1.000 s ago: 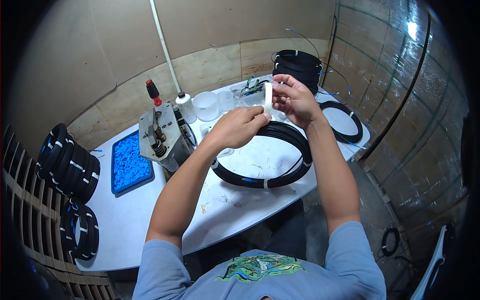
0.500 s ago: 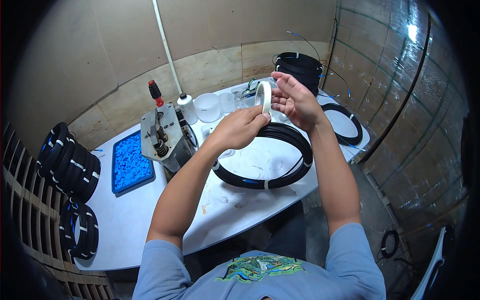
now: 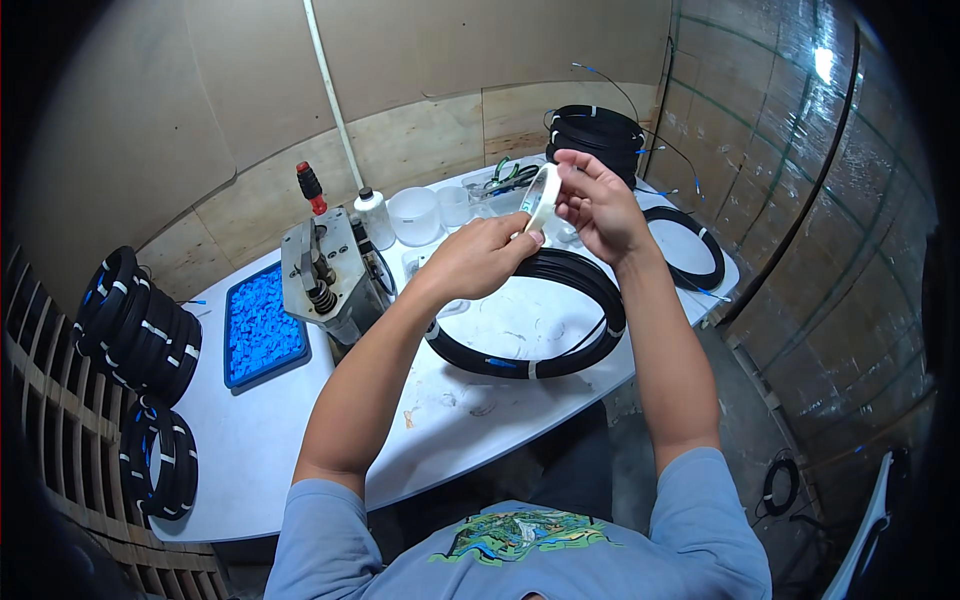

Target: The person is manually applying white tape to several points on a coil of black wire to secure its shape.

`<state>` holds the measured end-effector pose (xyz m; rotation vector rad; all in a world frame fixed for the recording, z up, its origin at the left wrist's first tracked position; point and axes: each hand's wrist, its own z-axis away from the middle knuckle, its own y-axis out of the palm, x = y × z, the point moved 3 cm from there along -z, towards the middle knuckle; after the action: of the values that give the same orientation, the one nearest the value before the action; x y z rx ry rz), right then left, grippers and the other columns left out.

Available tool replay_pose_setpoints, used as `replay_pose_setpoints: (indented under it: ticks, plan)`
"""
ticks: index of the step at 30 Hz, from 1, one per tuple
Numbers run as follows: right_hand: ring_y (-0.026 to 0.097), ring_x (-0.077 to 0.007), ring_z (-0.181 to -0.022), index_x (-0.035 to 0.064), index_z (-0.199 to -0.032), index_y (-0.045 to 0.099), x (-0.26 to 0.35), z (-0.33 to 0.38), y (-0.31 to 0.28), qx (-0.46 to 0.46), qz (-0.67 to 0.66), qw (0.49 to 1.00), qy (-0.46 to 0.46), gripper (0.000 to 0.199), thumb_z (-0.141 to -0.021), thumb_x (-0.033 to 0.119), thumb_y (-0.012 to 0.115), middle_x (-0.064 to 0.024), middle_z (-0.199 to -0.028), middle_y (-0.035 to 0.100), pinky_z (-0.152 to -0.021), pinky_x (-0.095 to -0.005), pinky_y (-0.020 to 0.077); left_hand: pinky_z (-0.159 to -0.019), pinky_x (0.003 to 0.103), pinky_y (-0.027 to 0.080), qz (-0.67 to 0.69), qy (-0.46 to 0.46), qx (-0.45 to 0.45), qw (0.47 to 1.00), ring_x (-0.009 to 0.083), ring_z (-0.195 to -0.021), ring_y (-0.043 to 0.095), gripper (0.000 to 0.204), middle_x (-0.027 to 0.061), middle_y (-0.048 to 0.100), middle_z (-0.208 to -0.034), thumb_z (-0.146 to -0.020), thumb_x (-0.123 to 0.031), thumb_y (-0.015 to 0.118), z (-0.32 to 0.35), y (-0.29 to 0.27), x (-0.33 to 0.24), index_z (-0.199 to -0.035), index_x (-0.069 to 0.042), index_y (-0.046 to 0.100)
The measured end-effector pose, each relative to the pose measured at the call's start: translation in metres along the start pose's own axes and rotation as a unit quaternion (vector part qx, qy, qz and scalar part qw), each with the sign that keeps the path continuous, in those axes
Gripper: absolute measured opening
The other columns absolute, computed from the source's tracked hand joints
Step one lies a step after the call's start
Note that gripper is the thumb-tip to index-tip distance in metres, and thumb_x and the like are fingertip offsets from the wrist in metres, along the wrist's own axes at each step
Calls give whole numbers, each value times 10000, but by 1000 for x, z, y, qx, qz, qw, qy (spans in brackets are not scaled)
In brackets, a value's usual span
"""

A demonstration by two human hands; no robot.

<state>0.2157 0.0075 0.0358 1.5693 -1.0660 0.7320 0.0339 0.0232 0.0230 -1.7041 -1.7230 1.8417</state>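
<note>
My left hand grips the lower edge of a narrow roll of white tape, which it holds up tilted. My right hand is on the right side of the roll, its fingers bent and their tips against the upper rim; whether a loose tape end is between them is too small to see. Just below both hands a coil of black cable lies on the white table, bound with white bands and showing a bit of blue on its near side. The left hand covers part of the coil's far left side.
A metal press with a red-black handle stands left, beside a tray of small blue pieces. Behind are a white bottle, clear tubs and pliers. Cable coils are stacked left and back right.
The tape roll has tilted to the right, its top now at my right fingers. My right hand has come down slightly and its fingers have bent in. The black coil stays put.
</note>
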Motion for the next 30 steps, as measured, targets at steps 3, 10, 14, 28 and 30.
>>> replay_pose_setpoints:
  ticks: [3,10,14,28,30]
  plan:
    - [639,-160,-801,36,-1282,488,-1,4,2,-27,-39,999,11,406,-936,140,671,-73,-970,638,-721,-273,548,-714,462,450,14,7,-6,1000,356,-784,623,399,174,637,-772,-991,-403,417,0,1,5,-990,-46,595]
    - [645,-169,-816,44,-1339,455,-2,9,3,72,107,992,-3,492,-923,154,695,-74,-953,648,-751,-305,556,-724,463,448,5,-9,-4,1000,348,-792,624,389,172,637,-783,-993,-403,417,0,-1,1,-1010,-62,604]
    - [650,-164,-830,46,-1338,440,0,7,1,26,42,999,8,513,-910,144,706,-87,-968,648,-723,-273,556,-724,473,450,-4,-7,-6,1000,347,-793,630,374,171,643,-790,-987,-393,419,1,1,4,-1038,-71,604]
    - [650,-140,-893,72,-1190,494,7,42,33,62,338,911,-227,483,-772,2,725,-65,-961,640,-825,-313,563,-796,492,488,-21,-47,-4,999,368,-864,662,436,174,684,-855,-975,-406,399,4,-3,-4,-1320,-173,530]
    - [661,-139,-896,60,-1167,527,9,45,33,52,353,904,-234,438,-778,8,721,-79,-959,660,-808,-307,571,-799,498,492,-19,-31,-9,999,377,-858,663,428,179,688,-863,-982,-398,385,3,-2,-6,-1321,-179,527]
